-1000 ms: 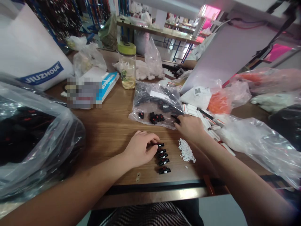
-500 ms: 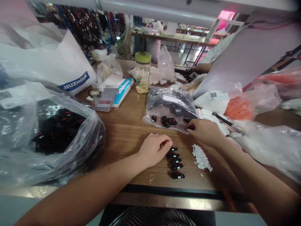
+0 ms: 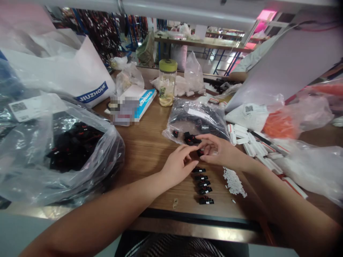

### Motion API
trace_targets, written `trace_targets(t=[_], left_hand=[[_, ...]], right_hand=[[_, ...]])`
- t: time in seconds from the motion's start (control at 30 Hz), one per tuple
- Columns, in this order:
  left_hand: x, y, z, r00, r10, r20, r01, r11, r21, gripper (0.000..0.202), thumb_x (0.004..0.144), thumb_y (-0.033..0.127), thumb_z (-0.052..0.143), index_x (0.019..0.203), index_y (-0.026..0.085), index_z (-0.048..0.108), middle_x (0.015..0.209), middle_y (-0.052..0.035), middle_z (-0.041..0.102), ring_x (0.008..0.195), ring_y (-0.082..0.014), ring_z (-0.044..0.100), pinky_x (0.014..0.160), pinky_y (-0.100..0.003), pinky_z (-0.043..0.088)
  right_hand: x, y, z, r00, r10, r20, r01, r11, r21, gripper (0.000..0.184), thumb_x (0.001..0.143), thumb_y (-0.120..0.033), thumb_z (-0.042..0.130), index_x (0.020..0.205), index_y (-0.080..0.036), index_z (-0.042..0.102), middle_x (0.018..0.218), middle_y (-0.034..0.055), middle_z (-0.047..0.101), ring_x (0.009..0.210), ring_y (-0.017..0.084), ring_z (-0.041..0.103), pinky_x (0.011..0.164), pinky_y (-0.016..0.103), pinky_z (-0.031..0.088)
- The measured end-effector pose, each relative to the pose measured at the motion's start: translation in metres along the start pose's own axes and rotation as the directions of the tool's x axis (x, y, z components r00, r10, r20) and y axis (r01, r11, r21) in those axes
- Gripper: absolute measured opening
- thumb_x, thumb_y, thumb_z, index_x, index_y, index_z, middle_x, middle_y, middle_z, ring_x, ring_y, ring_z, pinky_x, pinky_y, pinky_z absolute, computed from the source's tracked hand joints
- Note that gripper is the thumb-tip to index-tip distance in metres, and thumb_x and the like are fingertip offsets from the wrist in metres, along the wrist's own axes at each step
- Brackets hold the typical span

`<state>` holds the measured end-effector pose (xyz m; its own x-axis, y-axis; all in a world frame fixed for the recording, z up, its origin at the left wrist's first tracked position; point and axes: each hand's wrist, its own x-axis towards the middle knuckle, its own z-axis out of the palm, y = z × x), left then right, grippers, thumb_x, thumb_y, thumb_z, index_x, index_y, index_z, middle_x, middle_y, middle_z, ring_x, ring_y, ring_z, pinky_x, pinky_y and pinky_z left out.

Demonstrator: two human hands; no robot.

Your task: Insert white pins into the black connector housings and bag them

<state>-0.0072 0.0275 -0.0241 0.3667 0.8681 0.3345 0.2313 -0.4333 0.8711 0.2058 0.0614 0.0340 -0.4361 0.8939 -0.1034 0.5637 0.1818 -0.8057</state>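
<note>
My right hand (image 3: 218,151) has its thumb and fingers around a small black connector housing (image 3: 200,152), partly hidden by the fingers. My left hand (image 3: 179,166) reaches in from the left with thumb and fingers apart. Its fingertips are close to that housing; whether they touch it I cannot tell. Just below the hands, several black connectors (image 3: 206,201) with white dots lie in a column on the wooden table. Right of them is a loose pile of tiny white plugs (image 3: 233,182). Beyond the hands, more black housings (image 3: 189,138) rest on a clear plastic bag (image 3: 177,117).
A large clear bag of black parts (image 3: 75,150) takes up the left side. Behind stand a lidded bottle (image 3: 166,84), a blue and white box (image 3: 146,101) and a white JIUZHOUE bag (image 3: 88,71). White strips (image 3: 248,142) and an orange-filled bag (image 3: 280,123) lie at right.
My right hand has moved left from the bag's right edge to beside my left hand, bringing a black housing. My left hand's fingers have spread and shifted slightly. The view has turned slightly.
</note>
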Motion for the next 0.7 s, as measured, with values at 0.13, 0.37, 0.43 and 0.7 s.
trace_targets(t=[0.13,0.37,0.43,0.7], left_hand=[[0.001,-0.005,0.0,0.999,0.035,0.004,-0.034,0.995,-0.096,0.04,0.087,0.016,0.068,0.125,0.027,0.062,0.113,-0.0043,0.058,0.079,-0.0122,0.062,0.07,-0.029,0.057],[0.003,-0.004,-0.002,0.982,0.182,0.054,-0.179,0.982,-0.067,0.027,0.088,0.023,0.071,0.115,0.027,0.069,0.114,-0.0063,0.061,0.1,-0.0203,0.062,0.076,-0.034,0.058],[0.003,-0.003,-0.003,0.978,0.198,0.063,-0.195,0.98,-0.049,0.022,0.088,0.023,0.073,0.11,0.026,0.071,0.114,-0.0061,0.062,0.099,-0.0198,0.063,0.077,-0.034,0.058],[0.002,0.004,-0.007,0.991,-0.017,0.135,-0.044,0.901,0.433,0.014,0.089,0.017,0.068,0.102,0.022,0.07,0.098,-0.0021,0.072,0.093,-0.0232,0.067,0.086,-0.042,0.054]], right_hand=[[-0.001,0.0,-0.004,0.987,-0.065,0.145,0.024,0.964,0.266,0.073,0.077,-0.03,0.077,0.141,-0.026,0.042,0.107,0.0037,0.067,0.089,0.015,0.062,0.082,0.033,0.053],[-0.008,0.001,-0.005,0.94,-0.113,0.321,-0.058,0.877,0.477,0.081,0.078,-0.024,0.077,0.148,-0.028,0.036,0.109,0.0019,0.068,0.091,0.012,0.063,0.087,0.032,0.051],[-0.009,0.0,-0.004,0.935,-0.112,0.338,-0.069,0.875,0.479,0.08,0.077,-0.024,0.077,0.147,-0.028,0.038,0.109,0.0018,0.069,0.092,0.013,0.065,0.088,0.033,0.051],[-0.054,0.011,-0.034,0.96,0.169,-0.224,-0.205,0.967,-0.149,0.021,0.082,-0.04,0.067,0.086,-0.021,0.076,0.085,0.0026,0.076,0.079,0.019,0.068,0.074,0.031,0.053]])
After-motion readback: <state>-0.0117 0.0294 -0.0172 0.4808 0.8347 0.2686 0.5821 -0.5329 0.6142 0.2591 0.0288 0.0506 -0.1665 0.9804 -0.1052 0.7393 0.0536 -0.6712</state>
